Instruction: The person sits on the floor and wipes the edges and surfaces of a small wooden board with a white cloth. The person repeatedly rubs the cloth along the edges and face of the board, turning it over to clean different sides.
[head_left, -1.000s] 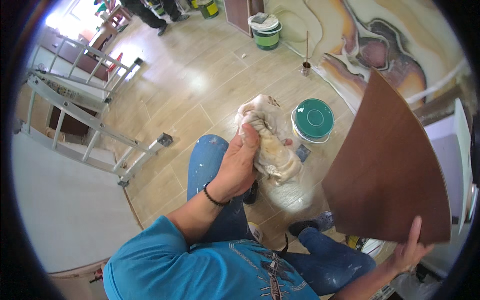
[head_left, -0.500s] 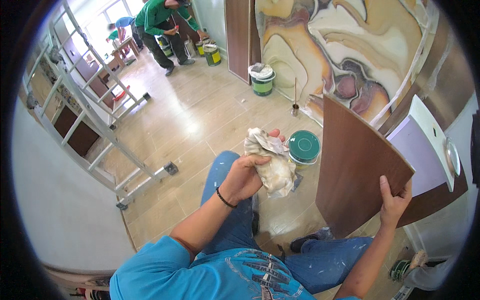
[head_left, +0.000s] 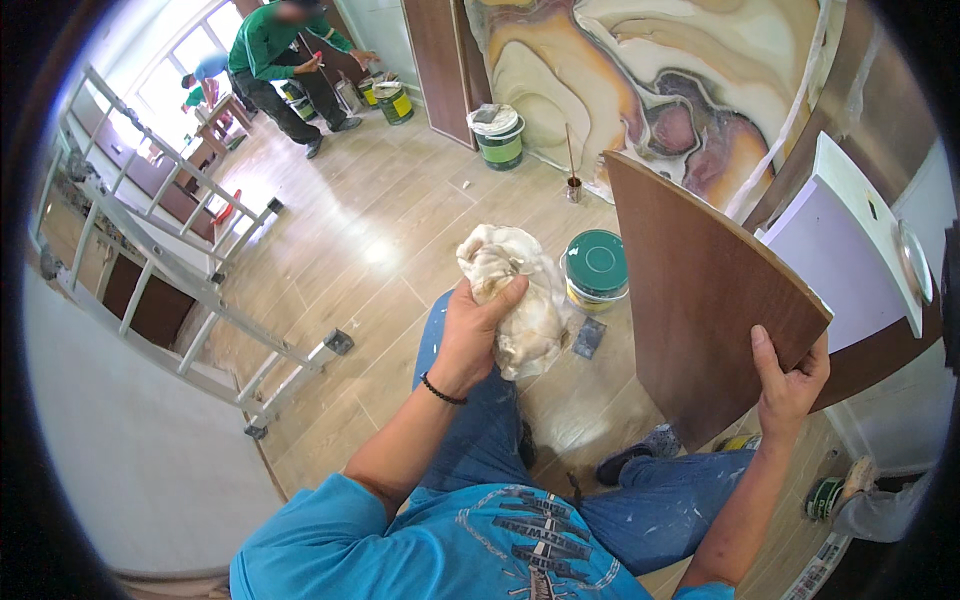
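A crumpled, stained white rag [head_left: 528,325] is bunched in my left hand [head_left: 470,335], the thumb pressed over its front. My right hand [head_left: 790,385] grips the lower right edge of a brown wood-grain panel [head_left: 700,310], thumb on its face and fingers behind. The panel stands tilted in front of me, to the right of the rag and apart from it. Just beyond the rag is a white bucket with a green lid [head_left: 597,262]. A small dark grey square pad [head_left: 589,337] lies on the floor beside it.
Behind the panel leans a white board [head_left: 835,250]. A thin stick stands in a small cup [head_left: 573,188] near a marbled wall panel [head_left: 640,90]. Another bucket [head_left: 497,140] is farther back. An aluminium ladder [head_left: 180,260] stands left. A person in green [head_left: 275,55] bends over cans [head_left: 393,103] at the back.
My left hand has moved slightly left with the rag, which is now bunched differently and gripped more from the front. My right hand keeps its hold on the panel. The view has shifted a little.
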